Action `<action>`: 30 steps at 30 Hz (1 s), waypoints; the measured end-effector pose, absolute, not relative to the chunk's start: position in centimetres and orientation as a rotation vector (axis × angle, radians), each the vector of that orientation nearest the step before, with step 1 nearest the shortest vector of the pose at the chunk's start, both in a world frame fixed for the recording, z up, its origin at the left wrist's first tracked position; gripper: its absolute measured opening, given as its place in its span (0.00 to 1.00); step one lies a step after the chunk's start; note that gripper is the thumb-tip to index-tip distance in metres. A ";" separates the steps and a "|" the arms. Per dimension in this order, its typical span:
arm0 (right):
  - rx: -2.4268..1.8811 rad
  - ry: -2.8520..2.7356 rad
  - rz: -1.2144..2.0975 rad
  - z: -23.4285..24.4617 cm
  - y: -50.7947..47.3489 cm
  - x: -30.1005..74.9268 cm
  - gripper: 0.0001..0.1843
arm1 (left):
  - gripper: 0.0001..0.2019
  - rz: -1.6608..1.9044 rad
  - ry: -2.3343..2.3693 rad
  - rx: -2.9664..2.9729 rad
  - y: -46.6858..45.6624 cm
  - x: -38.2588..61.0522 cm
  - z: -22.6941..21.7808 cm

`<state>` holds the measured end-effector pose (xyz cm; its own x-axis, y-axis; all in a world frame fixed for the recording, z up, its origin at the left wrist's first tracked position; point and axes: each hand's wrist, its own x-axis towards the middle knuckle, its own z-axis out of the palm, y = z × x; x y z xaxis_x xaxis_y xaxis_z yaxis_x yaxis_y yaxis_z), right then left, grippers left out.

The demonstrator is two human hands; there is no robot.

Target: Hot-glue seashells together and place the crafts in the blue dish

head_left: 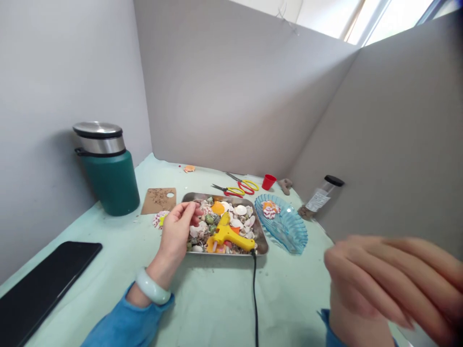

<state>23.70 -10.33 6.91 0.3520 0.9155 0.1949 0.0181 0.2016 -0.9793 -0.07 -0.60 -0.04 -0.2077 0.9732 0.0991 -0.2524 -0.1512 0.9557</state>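
Observation:
My left hand (179, 226), with a pale bangle (153, 286) at the wrist, is over the left edge of a metal tray (265, 246). Its thumb and fingers are drawn together; whatever they may hold is too small to name. Shells (239, 210) and small green and orange pieces fill the tray. On top of them lies a yellow glue gun (233, 235), its black cord (256, 299) running toward me. My right hand (390, 279) is raised at the lower right, close to the camera and slightly blurred. Its fingers are bent together, with the thumb and any held thing hidden.
A green flask (112, 178) and a black phone (54, 284) are on the left, near a brown board (158, 200). Behind the tray lie scissors (231, 191) and a red cup (268, 181). To the right are a blue dish (289, 231) and a tilted clear jar (320, 198).

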 end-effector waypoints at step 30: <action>-2.403 -1.757 -0.438 -0.2 0.5 29.1 0.13 | 0.14 1.404 1.067 1.146 -0.5 0.1 0.0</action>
